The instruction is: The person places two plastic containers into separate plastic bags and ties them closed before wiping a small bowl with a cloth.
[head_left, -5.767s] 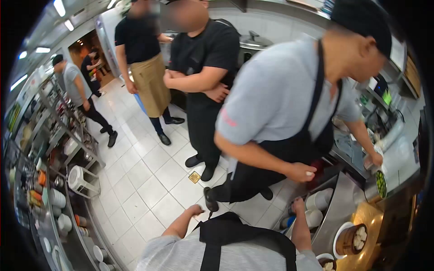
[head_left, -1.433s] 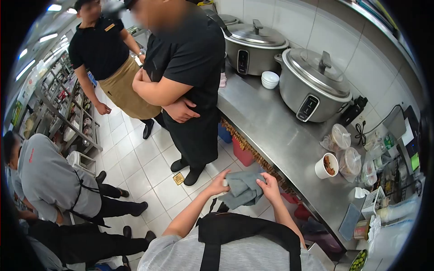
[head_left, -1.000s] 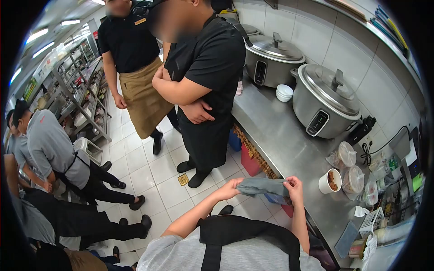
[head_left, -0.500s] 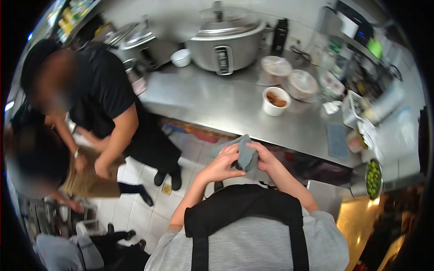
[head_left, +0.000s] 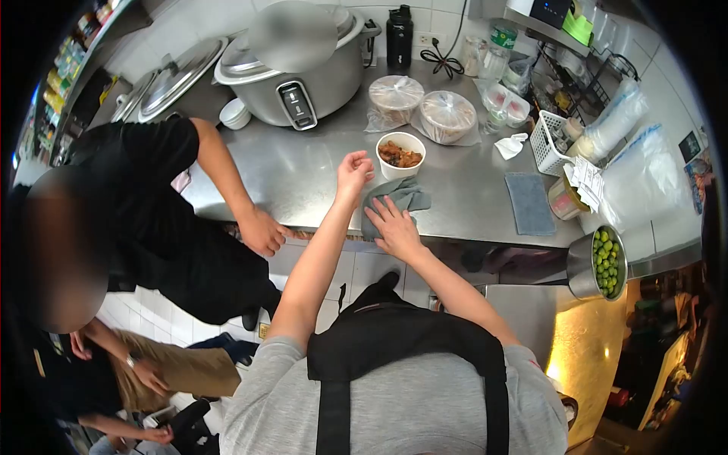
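Observation:
On the counter's front edge lies a grey-green cloth [head_left: 410,195], bunched at its far side. My right hand [head_left: 396,229] presses flat on it with fingers spread. Just beyond the cloth stands a white paper bowl [head_left: 400,168] holding brown pieces of food. Left of that bowl, above the steel counter [head_left: 303,171], my left hand [head_left: 354,176] is raised with its fingers loosely bent and nothing visible in them.
Behind the bowl sit two lidded, plastic-wrapped bowls [head_left: 447,117] and a large rice cooker [head_left: 322,83]. A folded grey cloth [head_left: 530,203] and a pot of green citrus fruit [head_left: 597,262] are to the right. A person in black [head_left: 182,220] stands close on the left, one hand near the counter edge.
The cloth went from between both hands, in front of the counter, down onto the counter edge. My left hand let go and moved toward the bowl. The person in black came nearer the counter.

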